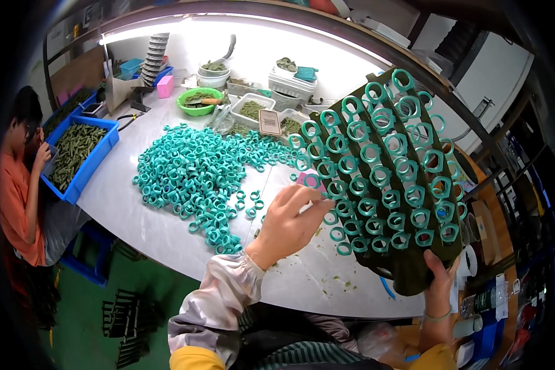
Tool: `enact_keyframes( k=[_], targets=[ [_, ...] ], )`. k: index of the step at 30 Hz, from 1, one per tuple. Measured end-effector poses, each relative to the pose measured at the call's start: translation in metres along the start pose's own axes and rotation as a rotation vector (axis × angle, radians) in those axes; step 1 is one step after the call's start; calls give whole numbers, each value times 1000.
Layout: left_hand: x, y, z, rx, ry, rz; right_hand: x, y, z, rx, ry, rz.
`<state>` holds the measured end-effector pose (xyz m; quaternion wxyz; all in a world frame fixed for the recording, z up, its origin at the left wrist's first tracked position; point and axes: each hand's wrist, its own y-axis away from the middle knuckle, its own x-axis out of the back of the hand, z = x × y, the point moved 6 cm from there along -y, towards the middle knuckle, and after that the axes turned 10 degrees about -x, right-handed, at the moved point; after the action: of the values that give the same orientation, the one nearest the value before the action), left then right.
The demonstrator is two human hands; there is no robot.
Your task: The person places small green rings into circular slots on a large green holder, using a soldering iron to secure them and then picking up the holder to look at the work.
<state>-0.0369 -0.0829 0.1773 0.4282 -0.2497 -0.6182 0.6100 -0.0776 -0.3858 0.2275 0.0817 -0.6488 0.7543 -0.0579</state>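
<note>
My right hand (439, 277) grips the lower end of a dark green rack (407, 271), holding it up and tilted over the right side of the table. Rows of teal rings (391, 198) stick out from the rack's dark strips. My left hand (290, 219) is at the rack's left edge, thumb and fingers pinched together beside the outermost rings. Whatever lies between those fingertips is hidden. Left of that hand spreads a big heap of loose teal rings (185, 169), with a few strays near my wrist.
Green crumbs (339, 285) dot the grey table (129, 197). Behind the heap stand a green bowl (194, 110), white tubs (253, 102) of green pieces and a small card (269, 122). At left, a person in orange (21, 197) sits beside a blue bin (108, 139) of green pieces.
</note>
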Motion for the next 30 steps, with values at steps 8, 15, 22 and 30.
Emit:
enact_keyframes(
  k=[8,15,22,30],
  targets=[
    [-94,60,-16,1297,1760,687,6,7,-13,642,841,-65],
    [-95,57,-19,1200,1875,754,-37,14,-24,841,1035,-273],
    [-67,65,-19,1066,857,606,-16,10,-3,911,959,-284],
    [-54,49,-13,767,552,483,9,1,12,761,861,-124]
  ],
)
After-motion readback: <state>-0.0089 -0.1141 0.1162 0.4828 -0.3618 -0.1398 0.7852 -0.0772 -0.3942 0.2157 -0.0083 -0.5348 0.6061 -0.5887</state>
